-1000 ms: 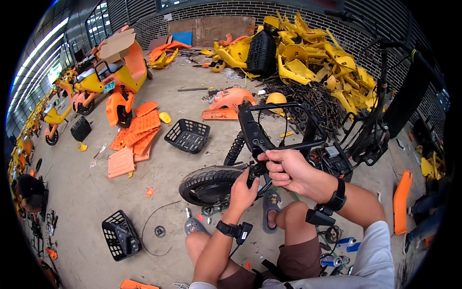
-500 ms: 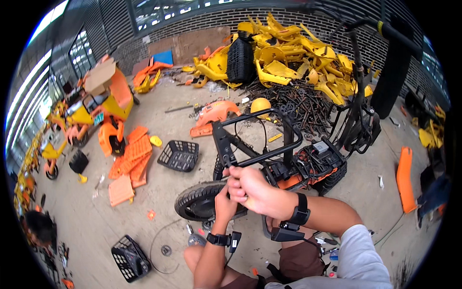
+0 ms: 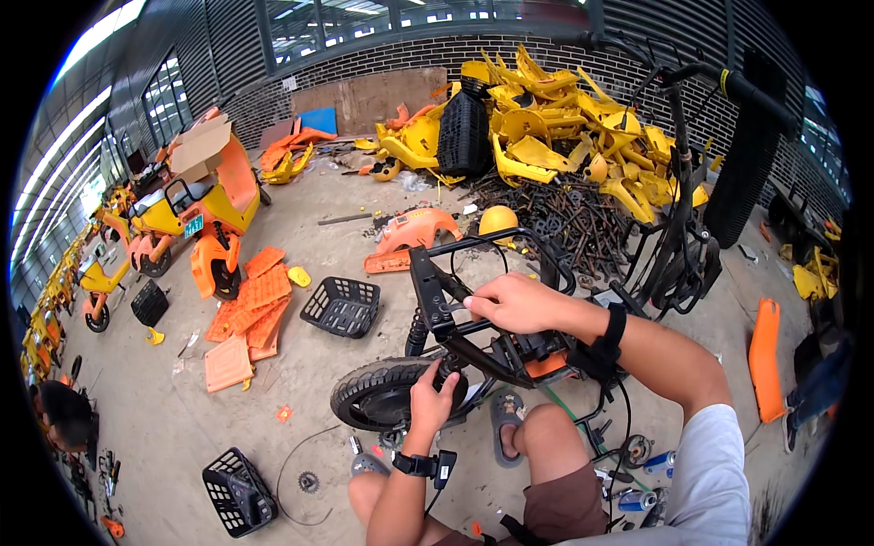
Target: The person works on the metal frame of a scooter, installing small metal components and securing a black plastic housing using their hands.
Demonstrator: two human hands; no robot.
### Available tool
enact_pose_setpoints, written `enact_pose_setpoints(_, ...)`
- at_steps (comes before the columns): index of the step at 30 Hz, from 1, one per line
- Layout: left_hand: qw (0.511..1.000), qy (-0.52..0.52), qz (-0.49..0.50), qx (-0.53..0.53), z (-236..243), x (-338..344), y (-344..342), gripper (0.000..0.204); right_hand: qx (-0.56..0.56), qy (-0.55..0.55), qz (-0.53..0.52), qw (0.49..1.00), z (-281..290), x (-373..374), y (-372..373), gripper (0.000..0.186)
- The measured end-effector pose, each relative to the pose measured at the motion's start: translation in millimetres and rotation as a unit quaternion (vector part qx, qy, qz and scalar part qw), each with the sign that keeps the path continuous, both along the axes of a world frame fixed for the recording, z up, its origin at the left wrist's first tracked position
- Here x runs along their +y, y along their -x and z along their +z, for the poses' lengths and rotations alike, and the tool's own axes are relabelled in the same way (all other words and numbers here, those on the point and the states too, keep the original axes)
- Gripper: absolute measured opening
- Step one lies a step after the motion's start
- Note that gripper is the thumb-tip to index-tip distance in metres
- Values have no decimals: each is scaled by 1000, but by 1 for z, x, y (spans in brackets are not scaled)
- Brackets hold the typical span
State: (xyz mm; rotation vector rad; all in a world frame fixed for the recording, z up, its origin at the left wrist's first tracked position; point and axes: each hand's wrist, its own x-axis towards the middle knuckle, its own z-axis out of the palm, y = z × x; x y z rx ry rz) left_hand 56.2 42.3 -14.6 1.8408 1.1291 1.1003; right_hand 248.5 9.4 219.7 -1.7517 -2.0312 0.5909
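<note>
A stripped black scooter frame (image 3: 482, 350) stands in front of me with its rear wheel (image 3: 373, 396) towards my left. My right hand (image 3: 519, 303) is over the rear end of the frame, thumb and fingers pinched beside the metal bracket (image 3: 439, 309). What lies between those fingertips is too small to make out. Lower down, my left hand (image 3: 430, 405) is beside the wheel, close to the shock absorber's lower end. Its thumb and forefinger are apart; the other fingers are partly hidden. A coil spring (image 3: 416, 333) shows under the bracket.
Black plastic baskets (image 3: 341, 307) (image 3: 238, 491) lie on the floor to the left, near stacked orange panels (image 3: 250, 305). Yellow body parts (image 3: 546, 127) and dark metal rods (image 3: 564, 200) are heaped behind the frame. Spray cans (image 3: 637, 500) lie by my right knee. A person (image 3: 66, 414) is at far left.
My hands were close together at the frame's rear corner. The right hand has shifted right and up; the left has dropped slightly and its thumb has spread. The view has tilted upward.
</note>
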Motion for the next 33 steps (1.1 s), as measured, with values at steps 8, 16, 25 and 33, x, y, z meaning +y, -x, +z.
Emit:
enact_pose_setpoints(8,1000,-12,9,21,6,-5,0,51,-104,54,49,992,1,37,-16,40)
enact_pose_setpoints(16,999,-3,0,34,9,-5,-2,50,-111,113,128,979,13,61,-21,37)
enact_pose_setpoints(25,999,-14,9,33,3,-5,-3,48,-89,250,86,960,20,68,-16,40)
enact_pose_setpoints(33,1000,-6,2,15,5,-1,-1,45,80,286,68,953,9,35,-12,47)
